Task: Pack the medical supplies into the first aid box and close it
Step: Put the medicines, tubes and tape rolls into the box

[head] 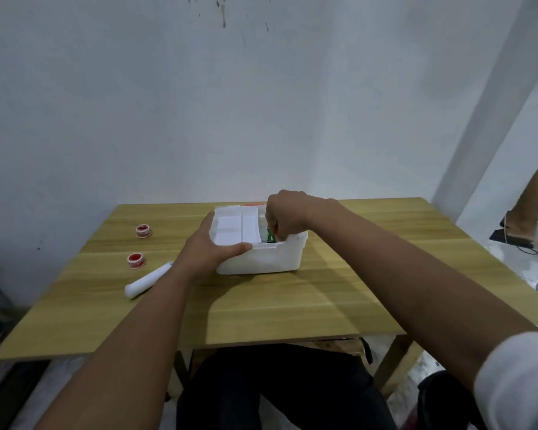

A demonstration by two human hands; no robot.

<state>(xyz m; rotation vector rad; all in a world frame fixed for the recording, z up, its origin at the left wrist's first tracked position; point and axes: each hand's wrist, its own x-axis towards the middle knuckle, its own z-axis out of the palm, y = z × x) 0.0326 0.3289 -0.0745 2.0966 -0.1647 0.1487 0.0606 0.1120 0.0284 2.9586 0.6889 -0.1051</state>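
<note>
A white first aid box (271,259) stands open in the middle of the wooden table (339,290). My left hand (210,246) grips its near left corner, thumb on the rim. My right hand (288,217) reaches down into the box's right side, fingers closed around a green item (271,236) that is mostly hidden. White flat packets (236,228) lie in the box's left part. On the table to the left sit two red tape rolls (144,231) (136,260) and a white tube (148,279).
A red edge (255,204), perhaps the lid, shows behind the box. A wall rises just beyond the table's far edge. Another person's leg (534,193) and cables on the floor are at the far right. My knees are under the table's near edge.
</note>
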